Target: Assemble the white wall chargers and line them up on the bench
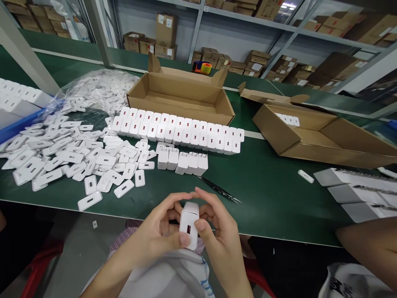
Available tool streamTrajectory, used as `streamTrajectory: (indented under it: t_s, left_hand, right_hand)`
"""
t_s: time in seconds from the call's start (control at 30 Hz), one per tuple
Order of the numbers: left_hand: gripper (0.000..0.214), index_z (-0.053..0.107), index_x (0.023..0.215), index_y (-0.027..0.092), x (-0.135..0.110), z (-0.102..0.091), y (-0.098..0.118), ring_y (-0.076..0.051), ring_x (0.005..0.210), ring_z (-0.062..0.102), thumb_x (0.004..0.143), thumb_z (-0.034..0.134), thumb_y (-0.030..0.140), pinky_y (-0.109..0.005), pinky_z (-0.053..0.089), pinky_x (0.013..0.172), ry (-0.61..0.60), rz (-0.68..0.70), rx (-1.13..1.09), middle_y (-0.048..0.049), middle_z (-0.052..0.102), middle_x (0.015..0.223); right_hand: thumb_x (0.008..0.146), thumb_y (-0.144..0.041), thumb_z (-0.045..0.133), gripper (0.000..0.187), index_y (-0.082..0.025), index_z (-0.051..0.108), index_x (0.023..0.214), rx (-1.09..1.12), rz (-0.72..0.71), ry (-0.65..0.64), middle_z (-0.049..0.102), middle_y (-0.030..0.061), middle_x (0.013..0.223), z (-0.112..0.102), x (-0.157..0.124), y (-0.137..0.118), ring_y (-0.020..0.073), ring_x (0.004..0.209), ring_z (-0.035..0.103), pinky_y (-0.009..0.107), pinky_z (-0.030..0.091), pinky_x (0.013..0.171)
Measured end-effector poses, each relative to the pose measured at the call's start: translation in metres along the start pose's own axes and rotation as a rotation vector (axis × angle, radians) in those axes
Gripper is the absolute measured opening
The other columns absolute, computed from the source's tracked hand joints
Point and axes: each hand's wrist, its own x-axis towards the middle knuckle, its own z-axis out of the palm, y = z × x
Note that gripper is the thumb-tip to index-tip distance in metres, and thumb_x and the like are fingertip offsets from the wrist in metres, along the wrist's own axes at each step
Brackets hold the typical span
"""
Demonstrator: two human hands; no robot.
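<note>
In front of my body, above the table's near edge, a white USB charger [192, 236] is held between both hands, its face with the dark red port turned up toward me. My left hand [158, 231] grips its left side, the thumb pressing on the lower face. From the right, my right hand [221, 238] closes around it with the thumb at the upper edge. The undersides of the fingers are partly hidden. Just beyond lie black tweezers [219, 189] and a short row of white chargers [182, 162] with prongs up.
White slotted cover plates [71, 157] are heaped at left, beside a clear plastic bag [99, 89]. Two rows of chargers [176, 129] stand before an open cardboard box [182, 97]. Another box [322, 128] and stacked white pieces [350, 192] are at right, near another person's arm [369, 244].
</note>
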Motion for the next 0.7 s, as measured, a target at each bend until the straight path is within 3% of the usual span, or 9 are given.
streamTrajectory:
  t_s: [0.1,0.17,0.27,0.33,0.4,0.47,0.57,0.63,0.7]
  left_hand:
    - [0.046,0.065,0.116,0.029,0.005,0.004,-0.004,-0.016,0.089,0.058,0.077,0.083,0.044,-0.023,0.050,0.075,0.111,0.076,-0.122,-0.0018,0.060,0.098]
    - [0.042,0.065,0.109,0.028,0.007,0.009,-0.005,-0.015,0.089,0.059,0.075,0.086,0.040,-0.023,0.050,0.078,0.169,0.075,-0.205,-0.0007,0.061,0.098]
    - [0.037,0.063,0.101,0.028,0.007,0.016,-0.007,-0.012,0.084,0.058,0.075,0.086,0.039,-0.021,0.050,0.075,0.188,-0.030,-0.266,0.0018,0.061,0.098]
    - [0.034,0.062,0.099,0.028,0.006,0.017,-0.007,-0.012,0.084,0.058,0.078,0.084,0.043,-0.022,0.050,0.075,0.186,-0.054,-0.247,0.0022,0.060,0.099]
    - [0.036,0.063,0.103,0.028,0.005,0.014,-0.005,-0.014,0.085,0.059,0.080,0.079,0.051,-0.026,0.051,0.077,0.164,-0.029,-0.132,0.0009,0.059,0.096]
    - [0.041,0.066,0.106,0.027,0.003,0.008,0.000,-0.018,0.087,0.058,0.081,0.074,0.058,-0.032,0.051,0.081,0.173,0.016,0.146,-0.0009,0.055,0.093]
    - [0.049,0.066,0.120,0.030,0.001,-0.001,0.009,-0.025,0.106,0.053,0.085,0.064,0.065,-0.039,0.047,0.095,0.172,0.065,0.485,-0.0040,0.050,0.108]
    - [0.058,0.059,0.131,0.034,-0.002,0.001,0.013,-0.029,0.118,0.049,0.086,0.058,0.070,-0.041,0.044,0.099,0.046,0.045,0.404,-0.0051,0.047,0.124]
    - [0.061,0.053,0.135,0.034,-0.006,0.007,0.014,-0.029,0.115,0.052,0.087,0.055,0.071,-0.040,0.045,0.095,-0.052,-0.036,0.222,-0.0052,0.050,0.127]
  right_hand:
    - [0.094,-0.060,0.054,0.058,-0.029,0.047,0.142,-0.124,-0.079,0.064,0.053,0.0139,0.140,0.014,-0.014,0.000,0.0248,0.107,0.067,0.034,0.062,0.078]
    - [0.095,-0.045,0.061,0.053,-0.029,0.046,0.143,-0.301,-0.216,0.126,0.047,0.0151,0.147,0.022,-0.020,0.003,0.0293,0.122,0.060,0.039,0.061,0.086]
    - [0.091,-0.008,0.061,0.047,-0.025,0.055,0.134,-0.497,-0.469,0.241,0.060,0.0149,0.132,0.026,-0.018,0.011,0.0265,0.114,0.064,0.038,0.061,0.083]
    - [0.086,0.002,0.057,0.052,-0.024,0.057,0.132,-0.469,-0.556,0.248,0.067,0.0133,0.120,0.019,-0.013,0.016,0.0235,0.104,0.067,0.036,0.062,0.080]
    - [0.086,0.001,0.057,0.052,-0.025,0.057,0.131,-0.361,-0.504,0.206,0.069,0.0108,0.116,0.006,-0.009,0.018,0.0220,0.102,0.069,0.034,0.062,0.080]
    - [0.089,-0.003,0.057,0.047,-0.027,0.058,0.129,-0.239,-0.405,0.153,0.071,0.0069,0.113,-0.007,-0.007,0.017,0.0204,0.101,0.070,0.030,0.062,0.080]
    - [0.091,-0.008,0.058,0.041,-0.029,0.060,0.126,-0.101,-0.359,0.029,0.072,0.0034,0.112,-0.021,-0.004,0.010,0.0178,0.102,0.070,0.025,0.059,0.080]
    - [0.092,-0.009,0.058,0.038,-0.027,0.059,0.126,-0.058,-0.384,-0.085,0.071,0.0032,0.112,-0.023,-0.001,0.006,0.0162,0.103,0.069,0.023,0.057,0.082]
    - [0.093,-0.010,0.058,0.036,-0.025,0.058,0.126,-0.043,-0.411,-0.168,0.071,0.0033,0.109,-0.020,0.002,0.004,0.0144,0.098,0.068,0.022,0.056,0.082]
